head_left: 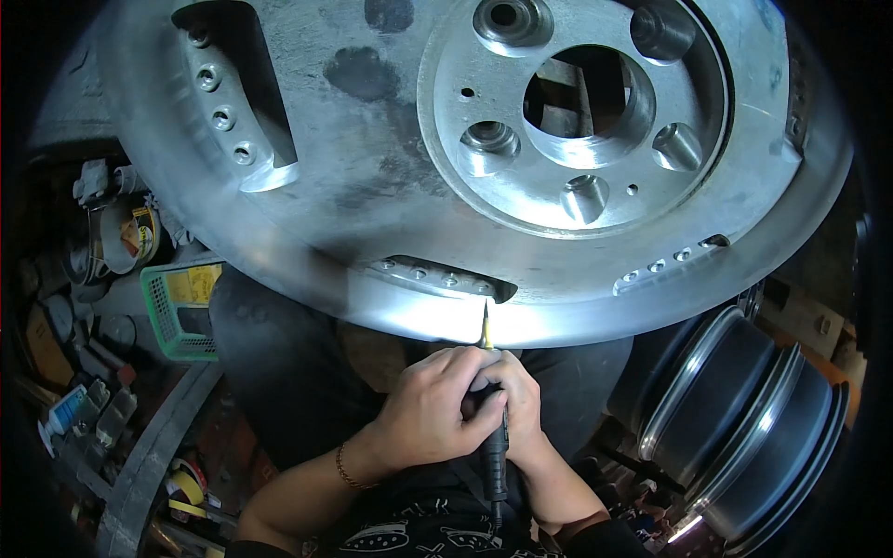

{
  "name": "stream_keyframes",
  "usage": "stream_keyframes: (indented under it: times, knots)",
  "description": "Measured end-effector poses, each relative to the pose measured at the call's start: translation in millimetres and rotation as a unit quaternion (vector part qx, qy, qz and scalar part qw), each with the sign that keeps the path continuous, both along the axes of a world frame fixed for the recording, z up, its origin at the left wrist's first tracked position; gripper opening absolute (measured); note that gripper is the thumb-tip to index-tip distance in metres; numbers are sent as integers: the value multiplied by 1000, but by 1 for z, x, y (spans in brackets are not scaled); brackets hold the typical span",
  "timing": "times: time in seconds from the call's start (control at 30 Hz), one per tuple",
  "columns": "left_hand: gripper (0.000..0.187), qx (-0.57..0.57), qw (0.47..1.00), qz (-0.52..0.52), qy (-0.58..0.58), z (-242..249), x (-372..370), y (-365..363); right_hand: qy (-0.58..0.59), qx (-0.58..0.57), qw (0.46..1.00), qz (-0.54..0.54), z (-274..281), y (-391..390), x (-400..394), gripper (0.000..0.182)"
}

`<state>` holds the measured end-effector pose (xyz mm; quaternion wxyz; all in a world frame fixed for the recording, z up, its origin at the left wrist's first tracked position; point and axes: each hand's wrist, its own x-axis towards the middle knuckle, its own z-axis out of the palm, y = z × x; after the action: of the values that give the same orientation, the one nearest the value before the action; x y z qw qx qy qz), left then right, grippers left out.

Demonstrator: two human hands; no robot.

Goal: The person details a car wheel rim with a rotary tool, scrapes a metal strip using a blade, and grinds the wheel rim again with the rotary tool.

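Observation:
A large round metal piece (372,167) with a bored hub and bolt holes fills the upper part of the view. Both hands are wrapped round a black handheld tool (496,465), whose cable end points down toward the chest. The tool's thin tip touches or nearly touches the rim beside a slot (446,277) with small holes; exact contact cannot be made out. My left hand (430,405) closes on the tool from the left, wearing a bracelet at the wrist. My right hand (521,395) grips it from the right, fingers overlapping the left.
Metal wheel rims (744,409) stand at the lower right. At the left are a green plastic basket (167,321) with a yellow item, a bucket-like container (116,232), and tape rolls (186,488). My legs are beneath the metal piece's front edge.

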<state>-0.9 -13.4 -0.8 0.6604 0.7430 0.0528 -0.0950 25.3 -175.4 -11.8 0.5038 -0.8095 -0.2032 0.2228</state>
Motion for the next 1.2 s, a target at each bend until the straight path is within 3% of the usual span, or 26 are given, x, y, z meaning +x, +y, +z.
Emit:
stream_keyframes:
  times: [1.2]
  knots:
    - [34,24,1000,-9,17,0,2,1,6,9,1000,4,-2,1,3,24]
